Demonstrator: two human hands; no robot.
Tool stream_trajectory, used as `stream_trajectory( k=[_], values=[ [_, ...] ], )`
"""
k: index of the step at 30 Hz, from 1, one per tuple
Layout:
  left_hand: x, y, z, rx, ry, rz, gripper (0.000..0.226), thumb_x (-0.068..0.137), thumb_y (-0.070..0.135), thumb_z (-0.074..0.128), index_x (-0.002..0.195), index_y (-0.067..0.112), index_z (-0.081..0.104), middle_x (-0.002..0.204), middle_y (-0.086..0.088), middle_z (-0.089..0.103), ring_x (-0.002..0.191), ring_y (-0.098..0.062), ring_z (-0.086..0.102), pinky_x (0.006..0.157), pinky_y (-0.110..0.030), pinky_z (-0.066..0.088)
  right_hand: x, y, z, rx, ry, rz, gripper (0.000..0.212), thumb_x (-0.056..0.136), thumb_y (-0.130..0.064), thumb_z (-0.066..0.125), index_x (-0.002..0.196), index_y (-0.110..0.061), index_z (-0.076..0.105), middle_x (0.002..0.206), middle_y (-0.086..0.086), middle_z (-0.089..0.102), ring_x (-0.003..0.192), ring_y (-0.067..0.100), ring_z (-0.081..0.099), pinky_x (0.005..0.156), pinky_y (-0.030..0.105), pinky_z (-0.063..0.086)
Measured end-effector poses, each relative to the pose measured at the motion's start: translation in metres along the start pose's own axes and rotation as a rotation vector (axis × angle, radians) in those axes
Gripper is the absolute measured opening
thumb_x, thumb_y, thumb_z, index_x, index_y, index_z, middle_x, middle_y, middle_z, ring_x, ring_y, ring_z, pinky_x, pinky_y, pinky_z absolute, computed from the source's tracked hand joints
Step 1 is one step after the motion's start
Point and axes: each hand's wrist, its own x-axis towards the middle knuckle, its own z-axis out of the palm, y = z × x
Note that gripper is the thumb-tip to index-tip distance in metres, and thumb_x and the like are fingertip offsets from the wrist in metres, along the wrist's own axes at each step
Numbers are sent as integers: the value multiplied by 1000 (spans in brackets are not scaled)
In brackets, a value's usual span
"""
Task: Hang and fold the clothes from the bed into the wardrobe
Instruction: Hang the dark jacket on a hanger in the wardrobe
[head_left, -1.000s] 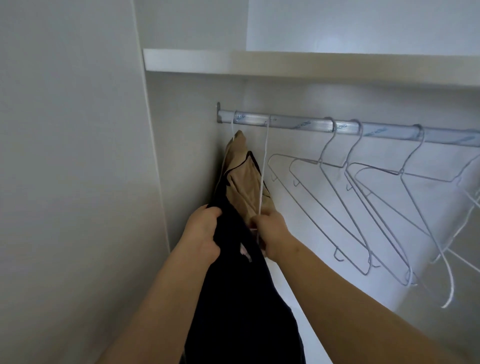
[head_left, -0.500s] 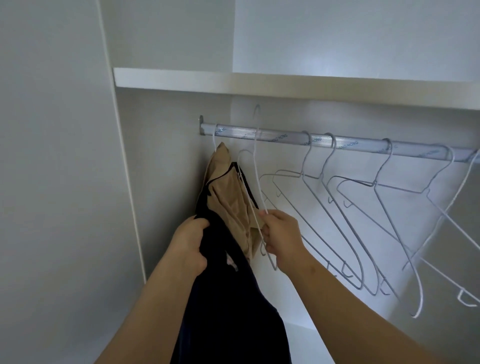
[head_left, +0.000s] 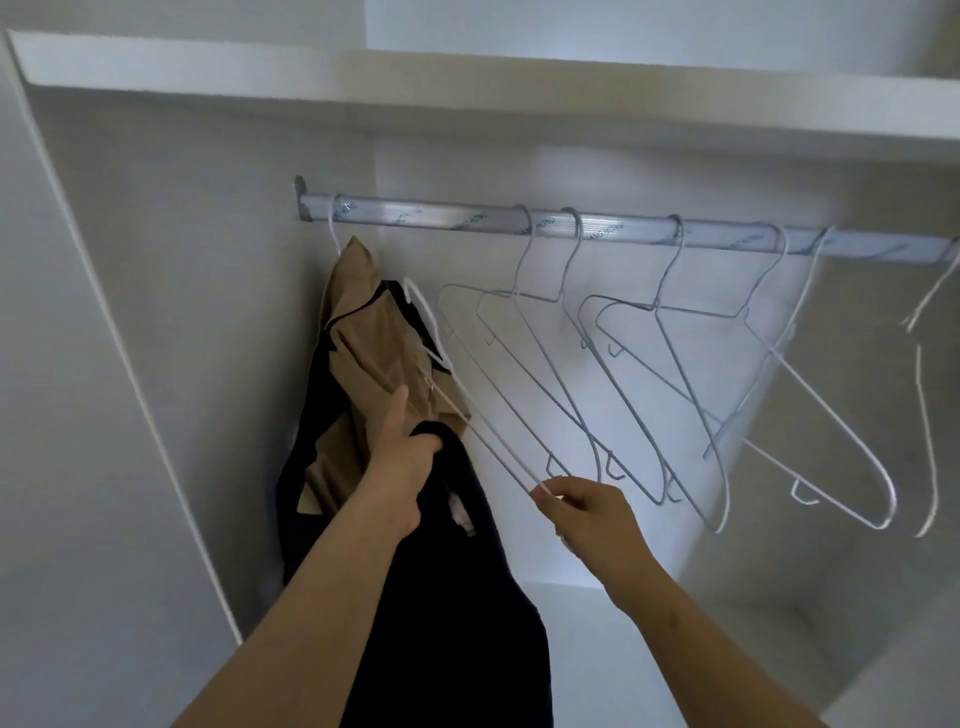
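Since half a second ago the right hand has dropped down and to the right, and the white wire hanger it's pinching is now fully off the rail. It's held by one end of the frame, tilted, with the hook pointing up toward the tan garment. The left hand is bunched tight around the top of the dark garment, thumb sticking up, and the rest of the cloth hangs down between the forearms. The tan one already hangs at the rail's left end, right beside both hands. A row of empty hangers sits further right along the rail, under the shelf. My guess is next comes threading the hanger into the dark garment. Stuff that could go wrong: the loose hook is really close to the tan fabric and could snag it or drag it off. A fingertip pinch on thin wire could also twist or slip once the cloth's weight lands on it.
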Motion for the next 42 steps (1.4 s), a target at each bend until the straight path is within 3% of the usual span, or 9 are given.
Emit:
stream_trajectory(
  k=[8, 14, 19, 22, 25, 28, 33, 39, 42],
  values=[
    [7, -6, 17, 53, -30, 37, 53, 95, -2, 38, 134, 32, 46, 139, -5, 42, 114, -26, 48, 100, -35, 41, -32, 23, -49, 3, -86, 61, 17, 84, -17, 65, 68, -17, 71, 49, -10, 50, 46, 3, 44, 46, 12, 36],
    [-2, -20, 26, 290, -55, 94, 32, 92, 3, 38, 79, 24, 58, 101, -10, 56, 85, -22, 53, 76, -33, 47, -44, 23, -52, -31, -124, 128, 24, 83, -5, 58, 70, -19, 72, 54, -5, 59, 47, 8, 47, 51, 17, 40],
    [-20, -46, 42, 467, -191, 201, 36, 84, -1, 42, 67, 28, 56, 87, -3, 59, 81, -18, 57, 62, -23, 42, -35, -1, -22, -236, -221, 71, 11, 79, -16, 59, 79, -27, 58, 57, -12, 58, 46, -1, 52, 52, 14, 43],
    [-25, -53, 40, 429, -187, 191, 41, 88, 2, 45, 106, 38, 53, 105, 3, 56, 84, -11, 55, 62, -17, 44, -24, -20, -10, 73, -148, 141, 12, 82, -19, 61, 74, -18, 52, 45, -9, 47, 35, 6, 35, 37, 18, 28],
    [-23, -45, 19, 237, 46, 181, 66, 91, 3, 47, 142, 35, 22, 134, -3, 41, 108, -20, 49, 87, -30, 44, -20, -20, -12, 168, -46, 173, 28, 84, -24, 63, 66, -20, 42, 42, -9, 33, 36, 8, 22, 35, 16, 19],
    [-18, -35, -1, 97, 164, 211, 57, 90, 3, 50, 139, 25, 28, 134, -9, 42, 109, -23, 48, 97, -37, 43, -25, -11, -11, 230, -9, 131, 34, 83, -16, 65, 64, -16, 37, 47, -5, 33, 43, 12, 27, 39, 17, 27],
    [-11, -28, -16, 184, 60, 119, 25, 89, 10, 56, 112, 17, 46, 110, -10, 54, 91, -24, 57, 79, -37, 51, -28, -10, -1, 295, -73, 28, 13, 88, -21, 61, 76, -17, 65, 51, -6, 51, 47, 7, 46, 50, 15, 43],
    [13, -16, -40, 382, -2, -104, 50, 98, 25, 37, 144, 10, 26, 138, -15, 41, 122, -34, 44, 105, -43, 36, -26, -6, -20, 438, 72, 2, 29, 93, -11, 52, 69, -11, 69, 40, -5, 32, 35, 7, 24, 36, 14, 24],
    [24, -11, -52, 117, 124, -227, 50, 98, 27, 39, 144, 8, 30, 142, -18, 39, 126, -35, 41, 108, -44, 34, -25, -5, -22, 472, 78, 2, 35, 91, -10, 54, 58, -16, 66, 38, -6, 29, 34, 6, 22, 35, 13, 21]
  ],
)
